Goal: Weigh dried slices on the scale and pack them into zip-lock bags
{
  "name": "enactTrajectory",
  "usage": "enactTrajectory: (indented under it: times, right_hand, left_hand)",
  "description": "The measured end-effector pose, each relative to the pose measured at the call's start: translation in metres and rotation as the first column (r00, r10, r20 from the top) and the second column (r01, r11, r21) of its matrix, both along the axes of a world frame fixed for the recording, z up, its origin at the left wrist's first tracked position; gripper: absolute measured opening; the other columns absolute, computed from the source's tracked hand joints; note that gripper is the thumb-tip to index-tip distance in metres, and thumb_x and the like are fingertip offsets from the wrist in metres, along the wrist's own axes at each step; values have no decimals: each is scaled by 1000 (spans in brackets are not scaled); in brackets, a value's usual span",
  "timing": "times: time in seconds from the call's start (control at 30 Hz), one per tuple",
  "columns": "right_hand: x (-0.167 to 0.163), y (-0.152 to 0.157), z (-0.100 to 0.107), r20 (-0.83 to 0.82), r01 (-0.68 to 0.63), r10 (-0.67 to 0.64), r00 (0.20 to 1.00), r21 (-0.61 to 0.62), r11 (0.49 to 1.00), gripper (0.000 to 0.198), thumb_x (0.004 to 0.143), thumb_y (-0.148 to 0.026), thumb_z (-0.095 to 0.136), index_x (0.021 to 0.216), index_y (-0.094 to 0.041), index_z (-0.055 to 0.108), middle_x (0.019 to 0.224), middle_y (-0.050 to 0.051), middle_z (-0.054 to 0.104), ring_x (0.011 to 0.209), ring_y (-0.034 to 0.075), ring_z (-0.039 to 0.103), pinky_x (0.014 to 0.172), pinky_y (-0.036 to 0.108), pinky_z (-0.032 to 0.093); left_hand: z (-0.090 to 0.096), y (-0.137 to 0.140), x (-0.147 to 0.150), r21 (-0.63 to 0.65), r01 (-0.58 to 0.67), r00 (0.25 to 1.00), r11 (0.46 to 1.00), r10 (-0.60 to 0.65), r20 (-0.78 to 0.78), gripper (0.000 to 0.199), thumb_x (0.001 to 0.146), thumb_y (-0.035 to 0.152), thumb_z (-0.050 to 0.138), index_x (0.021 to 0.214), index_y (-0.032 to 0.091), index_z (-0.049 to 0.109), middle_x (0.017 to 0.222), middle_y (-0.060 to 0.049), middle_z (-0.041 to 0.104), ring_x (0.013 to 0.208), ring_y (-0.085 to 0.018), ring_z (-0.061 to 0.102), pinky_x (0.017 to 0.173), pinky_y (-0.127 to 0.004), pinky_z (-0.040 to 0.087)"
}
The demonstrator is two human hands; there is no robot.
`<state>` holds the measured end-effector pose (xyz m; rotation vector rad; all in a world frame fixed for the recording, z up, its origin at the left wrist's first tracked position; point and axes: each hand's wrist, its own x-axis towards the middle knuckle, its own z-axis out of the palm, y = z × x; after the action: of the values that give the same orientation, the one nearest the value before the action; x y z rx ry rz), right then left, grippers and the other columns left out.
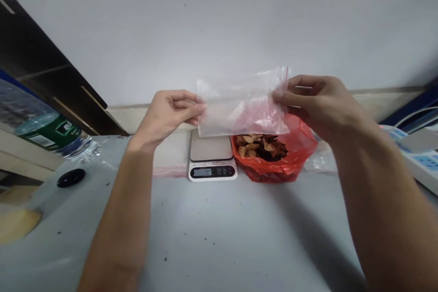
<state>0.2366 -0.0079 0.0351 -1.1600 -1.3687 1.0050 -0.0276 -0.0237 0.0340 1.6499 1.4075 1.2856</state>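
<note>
A clear zip-lock bag (236, 105) is stretched sideways in the air, its red zip strip at the right end. My left hand (178, 107) pinches the bag's left end between thumb and fingers. At the zip end, my right hand (313, 98) grips it the same way. I see no contents in the bag. Below it stands a white digital kitchen scale (212, 164) whose display appears to read 0.0. Right of the scale sits a red plastic bag (273, 171), open at the top, with dried brown slices (262, 146) inside.
Left of the scale lies a stack of clear zip-lock bags (170, 157). A plastic bottle (44, 123) and a black oval object (71, 177) are at the left. White power strips (424, 164) stand at the right edge. A wall (222, 23) rises behind the grey table (205, 228).
</note>
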Motion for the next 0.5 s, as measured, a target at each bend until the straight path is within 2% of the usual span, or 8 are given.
enactTrajectory:
  times: [0.07,0.13,0.23,0.3,0.37,0.4,0.43,0.5]
  right_hand:
    - [-17,1,-2,-2,38,-38,999,123,992,20,79,-12,78,65,-21,66,57,-5,57,51,10,50,54,26,45]
    - [-38,3,-5,50,30,-47,998,301,953,16,81,-15,78,70,-22,68,59,-4,59,53,11,53,55,27,46]
    - [-78,5,-11,231,-118,-18,973,559,820,7,88,-20,75,81,-22,72,72,-1,67,63,14,60,62,29,48]
    - [-110,1,-17,441,-307,8,897,611,730,6,94,-22,70,90,-20,75,83,2,72,69,15,62,66,29,46]
    - [-143,-7,-26,686,-493,-1,728,525,694,14,100,-22,64,96,-19,76,90,7,74,72,17,63,64,30,40]
    - [-158,-13,-32,801,-573,-8,599,435,695,18,102,-22,61,99,-18,77,92,9,74,76,19,64,62,30,36]
    - [-171,-19,-40,889,-648,6,458,329,687,20,104,-20,58,101,-17,78,93,10,75,78,20,66,59,31,31]
    - [-191,-31,-56,970,-746,69,233,133,652,24,106,-17,55,109,-19,78,97,11,77,84,22,68,58,32,29]
  left_hand:
    - [5,-6,-27,-131,26,995,991,-38,-95,11,80,26,88,83,18,81,72,-4,80,74,-21,79,75,-30,66]
    - [5,-9,-57,-200,-47,982,979,9,-189,19,86,38,81,88,20,81,81,-6,83,84,-23,81,85,-33,66]
    - [-5,-11,-98,-329,-228,938,916,116,-326,36,94,54,67,84,21,76,81,-7,82,85,-25,81,83,-34,66]
    - [-16,-11,-118,-410,-340,913,847,193,-359,44,94,64,62,82,23,71,76,-8,80,82,-28,82,74,-34,66]
    - [-29,-12,-131,-485,-350,914,802,179,-364,49,94,70,59,80,24,66,69,-8,77,74,-29,82,68,-34,65]
    - [-35,-13,-135,-521,-297,929,800,118,-350,50,93,72,57,81,24,65,68,-9,77,73,-29,82,68,-35,66]
    - [-40,-14,-137,-515,-250,935,820,65,-350,52,93,74,54,82,25,64,66,-9,77,71,-29,82,67,-35,66]
    - [-47,-15,-139,-450,-201,927,870,21,-373,52,91,76,54,81,25,62,64,-8,76,66,-29,81,64,-35,65]
